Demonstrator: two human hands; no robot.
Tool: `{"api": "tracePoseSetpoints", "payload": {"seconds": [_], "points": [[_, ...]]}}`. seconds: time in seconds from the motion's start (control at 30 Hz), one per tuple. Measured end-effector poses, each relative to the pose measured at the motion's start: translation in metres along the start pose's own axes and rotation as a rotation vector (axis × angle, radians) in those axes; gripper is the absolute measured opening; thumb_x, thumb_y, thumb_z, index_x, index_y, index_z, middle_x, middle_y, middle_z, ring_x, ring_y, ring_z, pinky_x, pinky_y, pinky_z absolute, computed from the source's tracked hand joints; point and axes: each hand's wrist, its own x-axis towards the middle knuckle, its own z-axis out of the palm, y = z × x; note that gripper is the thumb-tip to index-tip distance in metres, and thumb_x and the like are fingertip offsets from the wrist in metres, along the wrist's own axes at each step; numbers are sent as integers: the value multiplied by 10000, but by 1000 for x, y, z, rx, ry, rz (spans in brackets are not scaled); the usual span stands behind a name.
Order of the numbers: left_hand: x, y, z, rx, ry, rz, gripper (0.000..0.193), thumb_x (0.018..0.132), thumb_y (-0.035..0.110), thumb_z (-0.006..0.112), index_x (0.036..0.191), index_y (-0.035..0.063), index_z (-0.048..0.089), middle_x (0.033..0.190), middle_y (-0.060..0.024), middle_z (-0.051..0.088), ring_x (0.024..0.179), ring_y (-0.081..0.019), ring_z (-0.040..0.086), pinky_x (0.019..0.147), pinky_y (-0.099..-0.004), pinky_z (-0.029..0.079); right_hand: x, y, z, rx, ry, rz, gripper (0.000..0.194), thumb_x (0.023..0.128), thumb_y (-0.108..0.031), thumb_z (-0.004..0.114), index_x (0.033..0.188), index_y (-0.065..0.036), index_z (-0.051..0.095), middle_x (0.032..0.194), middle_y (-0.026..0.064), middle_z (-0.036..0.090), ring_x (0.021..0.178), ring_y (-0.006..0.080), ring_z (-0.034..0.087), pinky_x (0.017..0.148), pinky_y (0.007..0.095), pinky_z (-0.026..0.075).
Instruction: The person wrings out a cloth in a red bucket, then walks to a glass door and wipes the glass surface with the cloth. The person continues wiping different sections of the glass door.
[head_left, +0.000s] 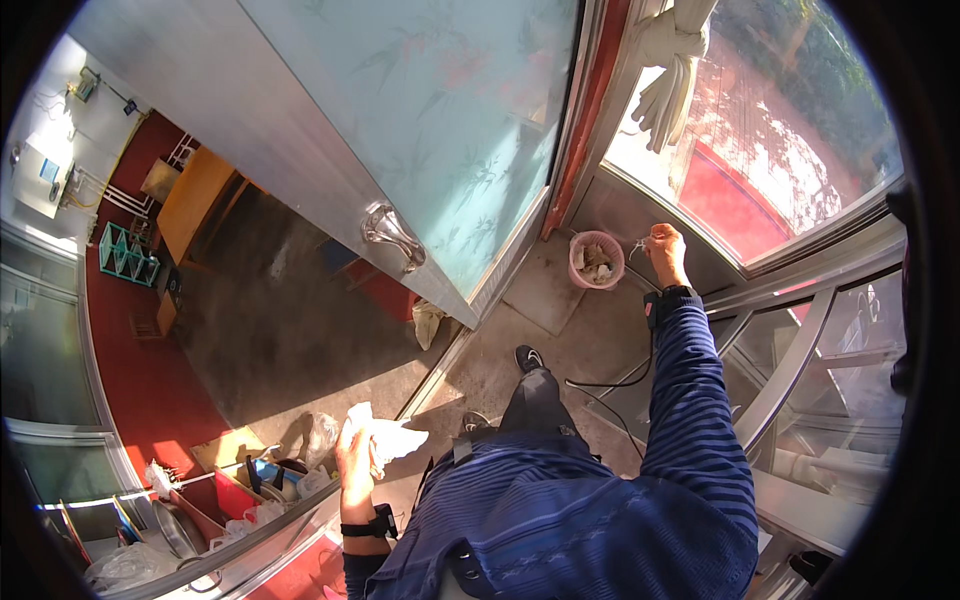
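My left hand (358, 455) grips a crumpled white cloth or paper (396, 439) at the lower left, in bright sun. My right hand (666, 247) is stretched forward, its fingers closed on a small whitish strand or scrap (637, 246). Just left of that hand, a pink plastic basket (576, 260) stands on the floor in the corner, with crumpled pale waste (598, 262) inside. A door with a frosted glass pane (450, 112) and a metal door handle (394, 236) stands ahead on the left.
A black cable (615, 385) lies on the floor by my feet. Glazed frames (814, 337) stand at the right, below a window with a knotted curtain (667, 82). Beyond the door are a wooden table (193, 196), a green rack (124, 255) and plastic bags (322, 439).
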Motion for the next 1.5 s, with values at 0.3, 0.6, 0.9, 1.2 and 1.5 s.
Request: {"api": "tracePoseSetpoints", "payload": {"seconds": [0.3, 0.6, 0.9, 1.2, 1.5], "points": [[36, 54, 100, 45, 84, -35, 122, 1059, 199, 607, 1023, 85, 627, 587, 22, 532, 367, -79, 449, 313, -243, 350, 95, 13, 16, -154, -119, 95, 249, 907, -320, 748, 888, -73, 771, 773, 158, 744, 795, 334, 751, 775, 418, 581], [76, 69, 163, 22, 2, -64, 122, 1061, 176, 604, 1021, 63, 626, 594, 7, 548, 373, -90, 461, 320, -247, 360, 155, 59, 42, -402, -165, 65, 364, 974, -404, 673, 910, -63, 784, 913, 216, 753, 910, 411, 740, 841, 488, 573], [93, 80, 183, 65, 41, -107, 289, 1060, 247, 617, 854, 46, 642, 568, -22, 586, 374, -106, 495, 331, -250, 372, 169, 86, 55, -256, -63, 66, 246, 958, -240, 650, 1090, -72, 771, 1001, 209, 772, 973, 383, 750, 877, 456, 575], [92, 74, 170, 76, 22, -56, 256, 1058, 241, 628, 887, 50, 641, 591, -3, 573, 373, -93, 484, 328, -243, 363, 137, 88, 38, -305, -26, 121, 255, 932, -207, 633, 1095, -78, 779, 1021, 220, 771, 1013, 378, 755, 919, 453, 582], [82, 54, 96, 32, -54, -8, 140, 1031, 194, 652, 1076, 62, 663, 634, 10, 572, 393, -81, 476, 332, -247, 377, -2, 99, 42, -480, -403, 193, 254, 952, -181, 589, 1026, -47, 792, 989, 242, 765, 1018, 406, 747, 901, 465, 596]]}}
